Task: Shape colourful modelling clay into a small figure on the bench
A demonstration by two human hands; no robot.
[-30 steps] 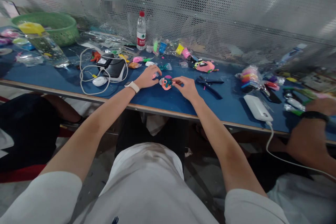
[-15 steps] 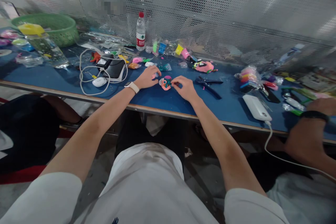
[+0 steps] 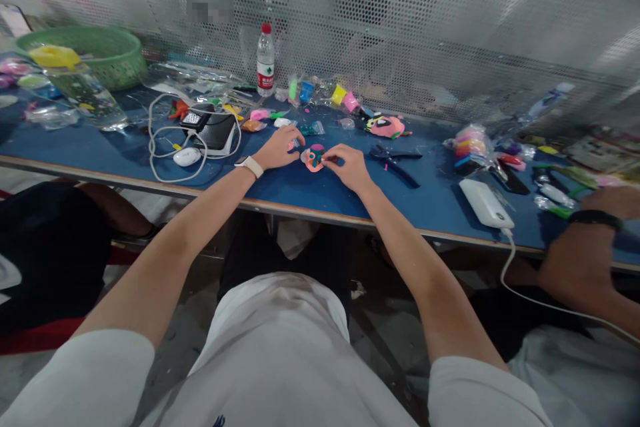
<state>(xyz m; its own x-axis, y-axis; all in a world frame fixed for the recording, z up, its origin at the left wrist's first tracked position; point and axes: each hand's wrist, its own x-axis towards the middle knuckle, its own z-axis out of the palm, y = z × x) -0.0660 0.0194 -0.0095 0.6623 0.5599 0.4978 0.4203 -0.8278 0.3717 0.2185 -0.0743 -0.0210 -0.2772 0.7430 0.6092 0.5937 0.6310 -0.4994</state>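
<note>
A small modelling-clay figure (image 3: 313, 157) in peach, teal and purple lies on the blue table between my hands. My right hand (image 3: 353, 167) pinches thumb and forefinger together at the figure's right edge; whatever is between the fingertips is too small to make out. To the left of the figure, my left hand (image 3: 279, 147) is curved with thumb and fingers apart, the thumb tip close to the figure's edge. A bit of pink shows by its fingers. Beyond lie a teal clay packet (image 3: 313, 128) and a larger pink clay figure (image 3: 385, 125).
Dark-handled pliers (image 3: 397, 163) lie right of my right hand, with a white power bank (image 3: 486, 204) farther right. Left are a cabled black device (image 3: 220, 132), a water jug (image 3: 87, 93) and a green basket (image 3: 110, 60). A bottle (image 3: 265, 63) stands behind. A co-worker's arm (image 3: 583, 253) is at right.
The view has shifted slightly, moving everything a little left in the picture. My right hand's fingertips now sit a little closer to the clay figure. My left hand keeps nearly the same pose.
</note>
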